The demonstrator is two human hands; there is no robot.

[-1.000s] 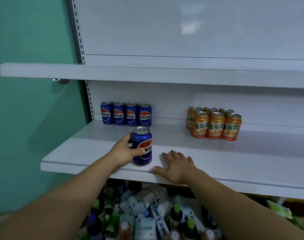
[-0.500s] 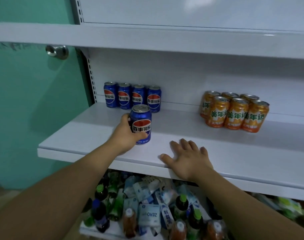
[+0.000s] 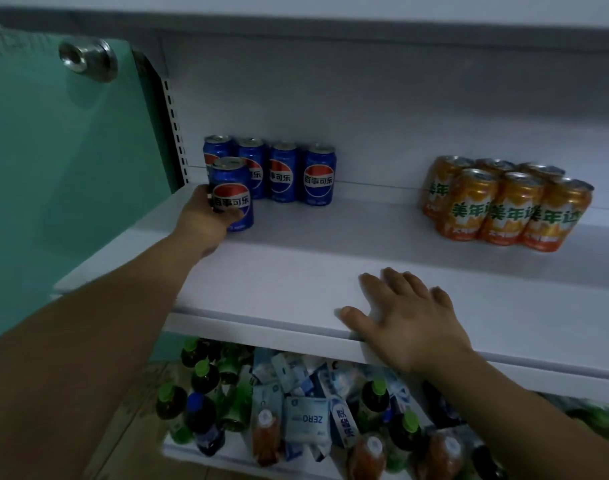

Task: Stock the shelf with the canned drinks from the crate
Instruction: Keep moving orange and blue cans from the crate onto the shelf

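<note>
The left hand (image 3: 206, 221) grips a Pepsi can (image 3: 232, 194), apparently set on the shelf (image 3: 296, 268) just before the row of four Pepsi cans (image 3: 289, 174), so this placement looks nearly done, while the right hand (image 3: 410, 317) rests flat and empty at the shelf edge; the crate is unseen.

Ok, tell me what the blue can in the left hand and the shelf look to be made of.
The blue can looks like aluminium: glossy printed body, bare silvery rim on top. The shelf seems painted sheet metal: smooth matte white, thin folded front lip, though laminate is possible.
</note>
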